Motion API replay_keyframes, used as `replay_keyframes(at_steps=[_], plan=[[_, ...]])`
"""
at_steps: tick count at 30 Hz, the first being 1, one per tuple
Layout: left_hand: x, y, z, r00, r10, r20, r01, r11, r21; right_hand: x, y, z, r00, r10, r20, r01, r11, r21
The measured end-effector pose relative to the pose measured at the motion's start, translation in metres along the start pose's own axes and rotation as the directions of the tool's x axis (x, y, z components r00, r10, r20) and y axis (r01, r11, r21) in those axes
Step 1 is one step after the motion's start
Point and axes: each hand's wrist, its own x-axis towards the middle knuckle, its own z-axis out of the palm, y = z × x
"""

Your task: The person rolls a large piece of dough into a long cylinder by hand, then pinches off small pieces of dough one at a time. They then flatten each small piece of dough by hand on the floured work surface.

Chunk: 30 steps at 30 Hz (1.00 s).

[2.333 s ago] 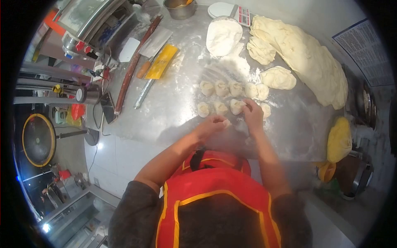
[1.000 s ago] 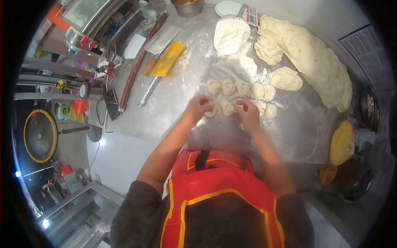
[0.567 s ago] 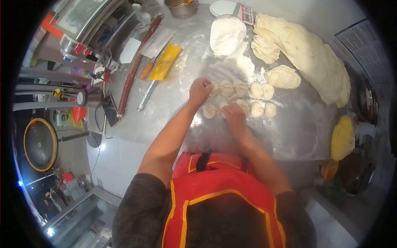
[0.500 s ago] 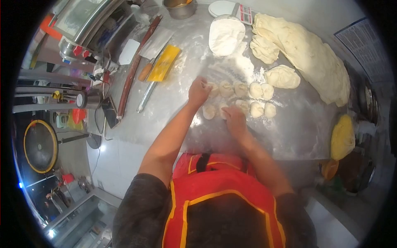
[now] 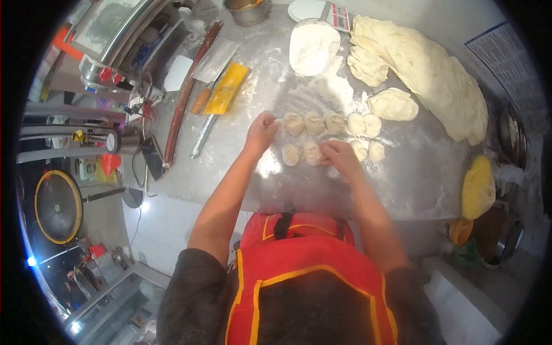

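Two rows of small pale dough balls lie on the floured steel table. My left hand (image 5: 263, 131) is just left of the back row, beside its end dough ball (image 5: 293, 123) and apart from it. Its fingers are loosely bent and slightly apart, with nothing visible in them. My right hand (image 5: 340, 157) is over the front row, fingers closed round a dough ball that they mostly hide. Left of those fingertips lies another dough ball (image 5: 312, 153). Past the hand, a paler dough ball (image 5: 376, 151) ends the front row.
A large dough mass (image 5: 425, 75) stretches along the back right, with a flattened dough lump (image 5: 393, 104) before it. Flour (image 5: 314, 47) and a scale (image 5: 310, 10) are at the back. Leftward lie a yellow scraper (image 5: 227, 89), a cleaver (image 5: 215, 62) and a long rolling pin (image 5: 187, 98).
My left hand has drawn back left from the end dough ball of the back row. My right hand has moved right along the front row, uncovering one dough ball.
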Motion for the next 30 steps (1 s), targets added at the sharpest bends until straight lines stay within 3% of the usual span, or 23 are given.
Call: replay_keyframes(at_steps=[2, 3, 4, 6, 9, 10, 12, 15, 19, 22, 28, 30], plan=[[-0.012, -0.011, -0.012, 0.999, 0.043, -0.025, -0.040, 0.994, 0.102, -0.015, -0.014, -0.011, 0.993, 0.054, 0.102, -0.097, 0.870, 0.483], [-0.017, -0.014, -0.016, 0.997, 0.066, -0.033, -0.060, 0.987, 0.152, -0.021, -0.021, -0.015, 0.989, 0.030, 0.145, -0.125, 0.694, 0.709], [-0.023, -0.017, -0.015, 0.998, 0.042, -0.051, -0.038, 0.996, 0.084, -0.027, -0.026, -0.019, 0.985, -0.007, 0.175, -0.151, 0.463, 0.874], [-0.031, -0.021, -0.011, 0.997, -0.005, -0.083, 0.000, 0.998, -0.056, -0.036, -0.036, -0.020, 0.978, -0.047, 0.204, -0.172, 0.371, 0.912], [-0.037, -0.025, -0.011, 0.988, 0.017, -0.153, -0.025, 0.998, -0.052, -0.025, -0.012, -0.022, 0.987, -0.075, 0.144, -0.124, 0.228, 0.966], [-0.039, -0.024, -0.013, 0.978, 0.065, -0.199, -0.057, 0.997, 0.046, -0.016, 0.002, -0.023, 0.991, -0.077, 0.107, -0.092, 0.178, 0.980], [-0.044, -0.019, -0.018, 0.946, 0.175, -0.273, -0.108, 0.964, 0.243, -0.006, 0.017, -0.031, 0.996, -0.012, 0.083, -0.077, 0.265, 0.961], [-0.050, -0.021, -0.030, 0.891, 0.289, -0.351, -0.191, 0.938, 0.288, 0.001, 0.018, -0.055, 0.995, 0.093, -0.046, 0.006, 0.389, 0.921], [-0.057, -0.032, -0.047, 0.866, 0.301, -0.399, -0.115, 0.897, 0.428, 0.018, 0.006, -0.107, 0.934, 0.229, -0.274, 0.140, 0.471, 0.871], [-0.058, -0.050, -0.058, 0.823, 0.450, -0.346, -0.193, 0.796, 0.574, 0.045, 0.007, -0.147, 0.872, 0.244, -0.425, 0.203, 0.610, 0.766], [-0.060, -0.063, -0.054, 0.777, 0.562, -0.283, -0.197, 0.644, 0.739, 0.085, -0.014, -0.181, 0.659, 0.227, -0.717, 0.035, 0.943, 0.331], [-0.060, -0.061, -0.050, 0.796, 0.520, -0.309, -0.154, 0.667, 0.729, 0.097, -0.003, -0.192, 0.661, 0.069, -0.747, 0.044, 0.990, 0.130]])
